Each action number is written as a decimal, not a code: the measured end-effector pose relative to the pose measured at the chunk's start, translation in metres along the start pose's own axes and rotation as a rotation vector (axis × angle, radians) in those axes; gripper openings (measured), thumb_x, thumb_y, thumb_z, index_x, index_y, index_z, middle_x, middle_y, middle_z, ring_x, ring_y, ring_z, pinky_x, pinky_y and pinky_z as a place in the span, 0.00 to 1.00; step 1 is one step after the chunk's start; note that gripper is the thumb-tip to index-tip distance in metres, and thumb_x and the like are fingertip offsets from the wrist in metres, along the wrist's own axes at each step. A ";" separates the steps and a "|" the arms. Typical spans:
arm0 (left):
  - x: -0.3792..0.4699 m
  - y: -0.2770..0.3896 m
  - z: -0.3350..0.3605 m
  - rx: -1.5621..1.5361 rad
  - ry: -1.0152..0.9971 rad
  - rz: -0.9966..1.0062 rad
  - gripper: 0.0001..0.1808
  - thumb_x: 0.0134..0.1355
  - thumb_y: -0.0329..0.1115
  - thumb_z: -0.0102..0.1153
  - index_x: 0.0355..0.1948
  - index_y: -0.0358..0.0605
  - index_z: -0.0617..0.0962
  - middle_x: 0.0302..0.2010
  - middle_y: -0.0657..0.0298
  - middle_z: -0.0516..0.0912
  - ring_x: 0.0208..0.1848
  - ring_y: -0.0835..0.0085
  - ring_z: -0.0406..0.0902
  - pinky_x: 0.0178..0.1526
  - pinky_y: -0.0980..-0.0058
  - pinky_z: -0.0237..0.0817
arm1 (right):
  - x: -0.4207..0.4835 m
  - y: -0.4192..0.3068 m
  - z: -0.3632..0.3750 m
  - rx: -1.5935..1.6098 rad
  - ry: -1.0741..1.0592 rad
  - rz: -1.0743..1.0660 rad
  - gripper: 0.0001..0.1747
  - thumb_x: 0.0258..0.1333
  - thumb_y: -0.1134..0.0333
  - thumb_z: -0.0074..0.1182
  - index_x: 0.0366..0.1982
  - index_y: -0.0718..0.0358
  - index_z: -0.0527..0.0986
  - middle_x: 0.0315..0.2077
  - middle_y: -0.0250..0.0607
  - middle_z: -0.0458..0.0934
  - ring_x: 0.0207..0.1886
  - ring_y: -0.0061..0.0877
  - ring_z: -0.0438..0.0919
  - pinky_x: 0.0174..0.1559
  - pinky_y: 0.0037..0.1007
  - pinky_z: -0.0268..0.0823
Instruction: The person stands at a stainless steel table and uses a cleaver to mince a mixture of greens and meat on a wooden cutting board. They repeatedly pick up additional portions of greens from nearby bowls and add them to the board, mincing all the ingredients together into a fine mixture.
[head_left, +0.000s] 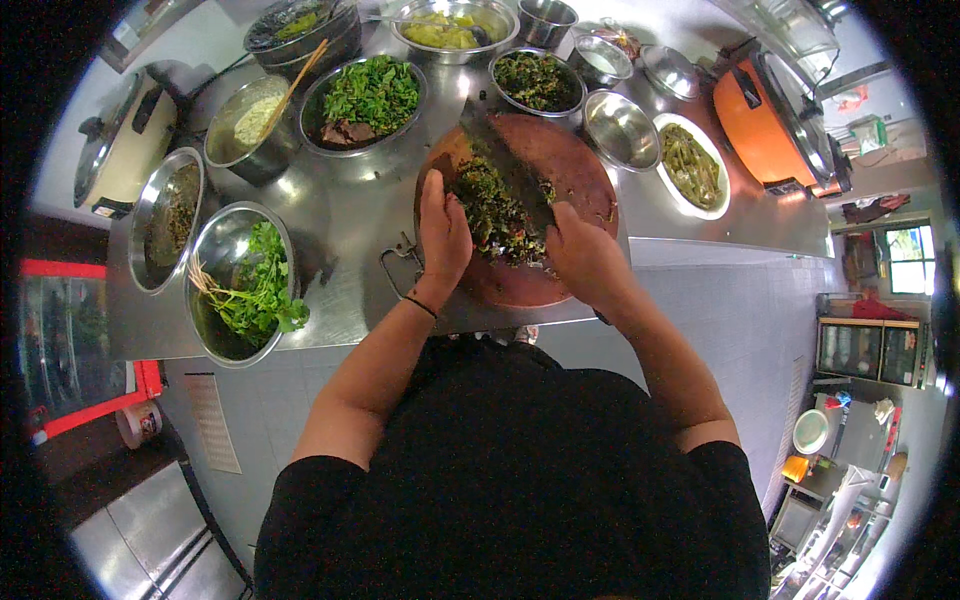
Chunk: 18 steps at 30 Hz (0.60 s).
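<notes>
A round wooden chopping block (581, 150) stands on the steel table in front of me. Across its middle lies a heap of finely chopped dark greens (491, 214) with reddish bits. My right hand (585, 247) grips a cleaver (514, 161) at its near end; the dark blade slants away to the upper left, along the right side of the heap. My left hand (446, 236) is flat and upright at the heap's left edge, thumb raised, holding nothing. Its fingertips are partly hidden, so contact with the greens is unclear.
Steel bowls hold cilantro (259, 289), chopped green herbs (371, 94), and dark chopped greens (536, 79). A pot with chopsticks (251, 127) stands left. Right are an empty steel bowl (621, 129), a white oval dish of green vegetables (694, 169) and an orange cooker (765, 124).
</notes>
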<state>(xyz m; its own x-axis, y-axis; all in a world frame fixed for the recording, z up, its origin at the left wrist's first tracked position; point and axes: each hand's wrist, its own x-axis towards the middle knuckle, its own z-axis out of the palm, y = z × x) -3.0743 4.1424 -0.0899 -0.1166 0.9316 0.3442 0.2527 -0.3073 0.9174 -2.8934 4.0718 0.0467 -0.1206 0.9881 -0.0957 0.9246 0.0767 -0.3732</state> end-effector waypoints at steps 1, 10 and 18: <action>0.001 0.000 0.004 -0.011 -0.011 0.007 0.25 0.67 0.31 0.39 0.62 0.28 0.62 0.65 0.45 0.63 0.68 0.52 0.58 0.69 0.65 0.47 | 0.007 0.022 0.025 -0.009 -0.032 -0.003 0.12 0.60 0.64 0.43 0.42 0.62 0.65 0.25 0.57 0.77 0.31 0.55 0.76 0.35 0.51 0.67; 0.034 0.000 -0.044 0.028 0.053 -0.112 0.13 0.64 0.33 0.49 0.46 0.39 0.78 0.43 0.52 0.81 0.48 0.58 0.78 0.52 0.65 0.68 | -0.017 0.008 -0.023 0.231 0.082 0.112 0.12 0.59 0.64 0.46 0.43 0.61 0.69 0.32 0.58 0.76 0.39 0.57 0.74 0.39 0.47 0.66; 0.090 -0.070 -0.098 0.934 -0.289 0.135 0.12 0.55 0.31 0.54 0.40 0.44 0.80 0.39 0.52 0.81 0.45 0.53 0.77 0.44 0.57 0.70 | -0.025 0.013 -0.023 0.386 0.091 0.133 0.14 0.60 0.63 0.45 0.46 0.60 0.68 0.33 0.61 0.77 0.39 0.60 0.74 0.40 0.52 0.66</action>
<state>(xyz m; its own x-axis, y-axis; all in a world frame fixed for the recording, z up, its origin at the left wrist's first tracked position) -3.1964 4.2287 -0.1034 0.1769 0.9496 0.2588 0.9178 -0.2541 0.3052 -2.8700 4.0516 0.0653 0.0389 0.9951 -0.0913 0.7243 -0.0910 -0.6835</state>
